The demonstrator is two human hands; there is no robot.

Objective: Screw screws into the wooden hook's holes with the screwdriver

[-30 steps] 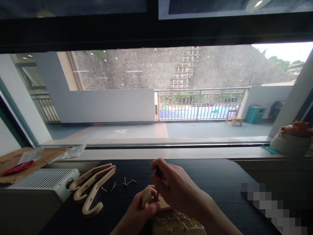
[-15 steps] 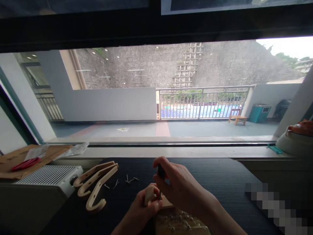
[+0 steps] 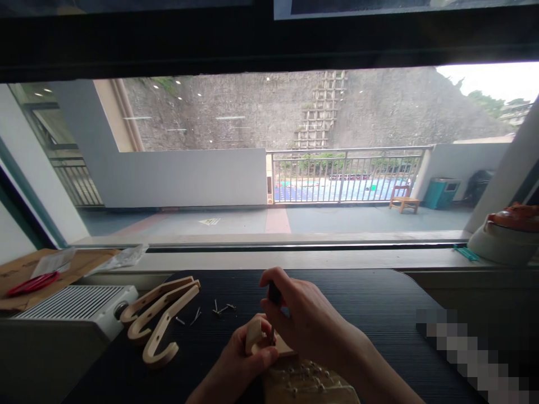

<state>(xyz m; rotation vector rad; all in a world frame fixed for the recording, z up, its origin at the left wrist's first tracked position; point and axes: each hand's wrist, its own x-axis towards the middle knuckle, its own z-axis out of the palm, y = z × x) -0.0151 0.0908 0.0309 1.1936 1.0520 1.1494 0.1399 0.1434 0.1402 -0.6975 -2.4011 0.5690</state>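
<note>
Right hand [image 3: 304, 307] raised, fingers [image 3: 275, 276] curled — left hand [image 3: 244, 356] lower, thumb [image 3: 268, 356] forward, wrists apart.

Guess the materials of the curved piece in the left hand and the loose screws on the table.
Curved piece: probably wood, smooth and matte, judging by its pale tan colour without gloss.
Loose screws: likely bare or plated metal, from their silvery-grey glint.

left hand [image 3: 242, 352] holding wooden hook [image 3: 253, 333] | right hand [image 3: 300, 306] gripping screwdriver [image 3: 274, 293] | loose screws [image 3: 217, 310] on black table [image 3: 366, 303]
</note>
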